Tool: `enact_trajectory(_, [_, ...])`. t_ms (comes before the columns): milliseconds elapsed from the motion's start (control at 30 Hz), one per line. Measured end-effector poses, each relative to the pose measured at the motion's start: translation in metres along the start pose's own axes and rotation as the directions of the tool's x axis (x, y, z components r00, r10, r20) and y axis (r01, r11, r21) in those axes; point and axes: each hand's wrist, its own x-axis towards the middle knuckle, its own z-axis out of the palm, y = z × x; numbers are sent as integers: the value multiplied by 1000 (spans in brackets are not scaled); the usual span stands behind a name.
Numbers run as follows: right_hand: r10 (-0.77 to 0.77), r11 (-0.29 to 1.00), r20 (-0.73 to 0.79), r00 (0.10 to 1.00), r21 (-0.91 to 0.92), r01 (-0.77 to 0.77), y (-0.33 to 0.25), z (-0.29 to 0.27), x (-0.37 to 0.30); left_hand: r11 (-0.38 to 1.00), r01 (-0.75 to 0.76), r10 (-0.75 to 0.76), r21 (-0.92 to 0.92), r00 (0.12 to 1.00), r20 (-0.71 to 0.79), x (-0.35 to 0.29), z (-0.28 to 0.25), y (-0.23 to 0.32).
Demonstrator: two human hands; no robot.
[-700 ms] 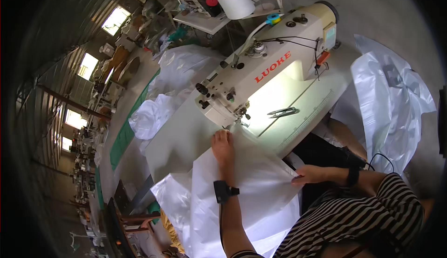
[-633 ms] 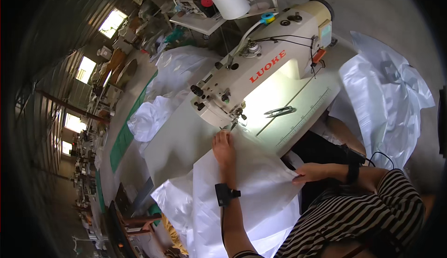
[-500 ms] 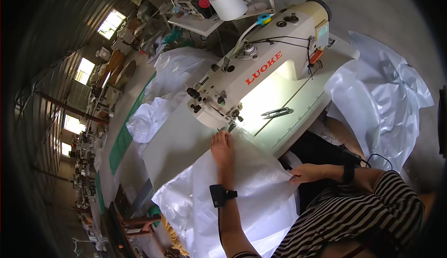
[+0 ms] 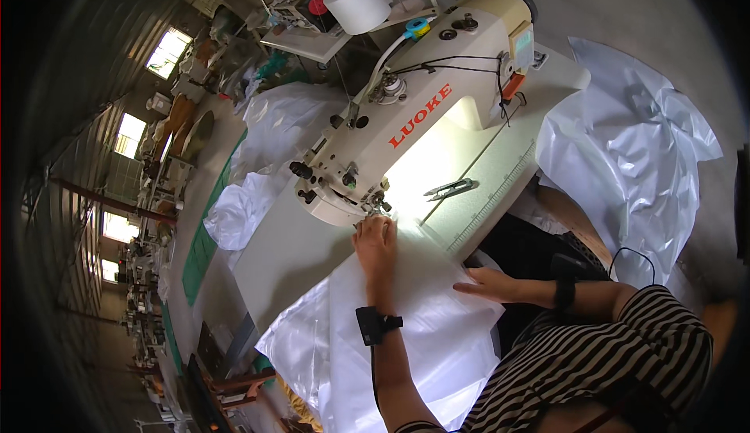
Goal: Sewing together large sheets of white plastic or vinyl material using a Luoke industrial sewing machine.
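Close to the needle area of a white sewing machine (image 4: 437,97), my left hand (image 4: 376,244) rests with bent fingers pressed together on a thin white sheet (image 4: 406,308). The fingertips are partly hidden against the machine head, and they seem to hold the sheet's edge there. My right hand (image 4: 483,284) lies at the sheet's right side, fingers stretched out over its surface, not pinching it. The sheet is glossy and half see-through; it runs under the machine's foot and hangs over the table's front edge. The machine's lamp lights the work spot brightly.
Thread snips (image 4: 451,189) lie on the machine table (image 4: 500,191), right of the needle. A white thread cone (image 4: 357,5) stands behind the machine. Crumpled white sheeting (image 4: 625,159) hangs at the right; more white sheeting (image 4: 242,206) is heaped at the left.
My right hand has loosened its pinch on the sheet's right edge and slid left, its fingers now straightened. My left hand stays by the needle. The whole view has shifted slightly.
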Motion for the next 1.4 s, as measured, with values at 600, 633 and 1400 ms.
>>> enact_trajectory(600, [-312,746,-6,950,-621,241,-61,-8,-23,845,-535,521,28,833,184,31,-12,7])
enact_trajectory(633, [-307,678,37,951,-693,246,-63,-8,-23,854,-521,508,16,840,192,31,-12,5])
enact_trajectory(1400, [-313,923,-231,921,-301,238,-60,-7,5,919,-389,391,-62,883,260,18,-25,-9])
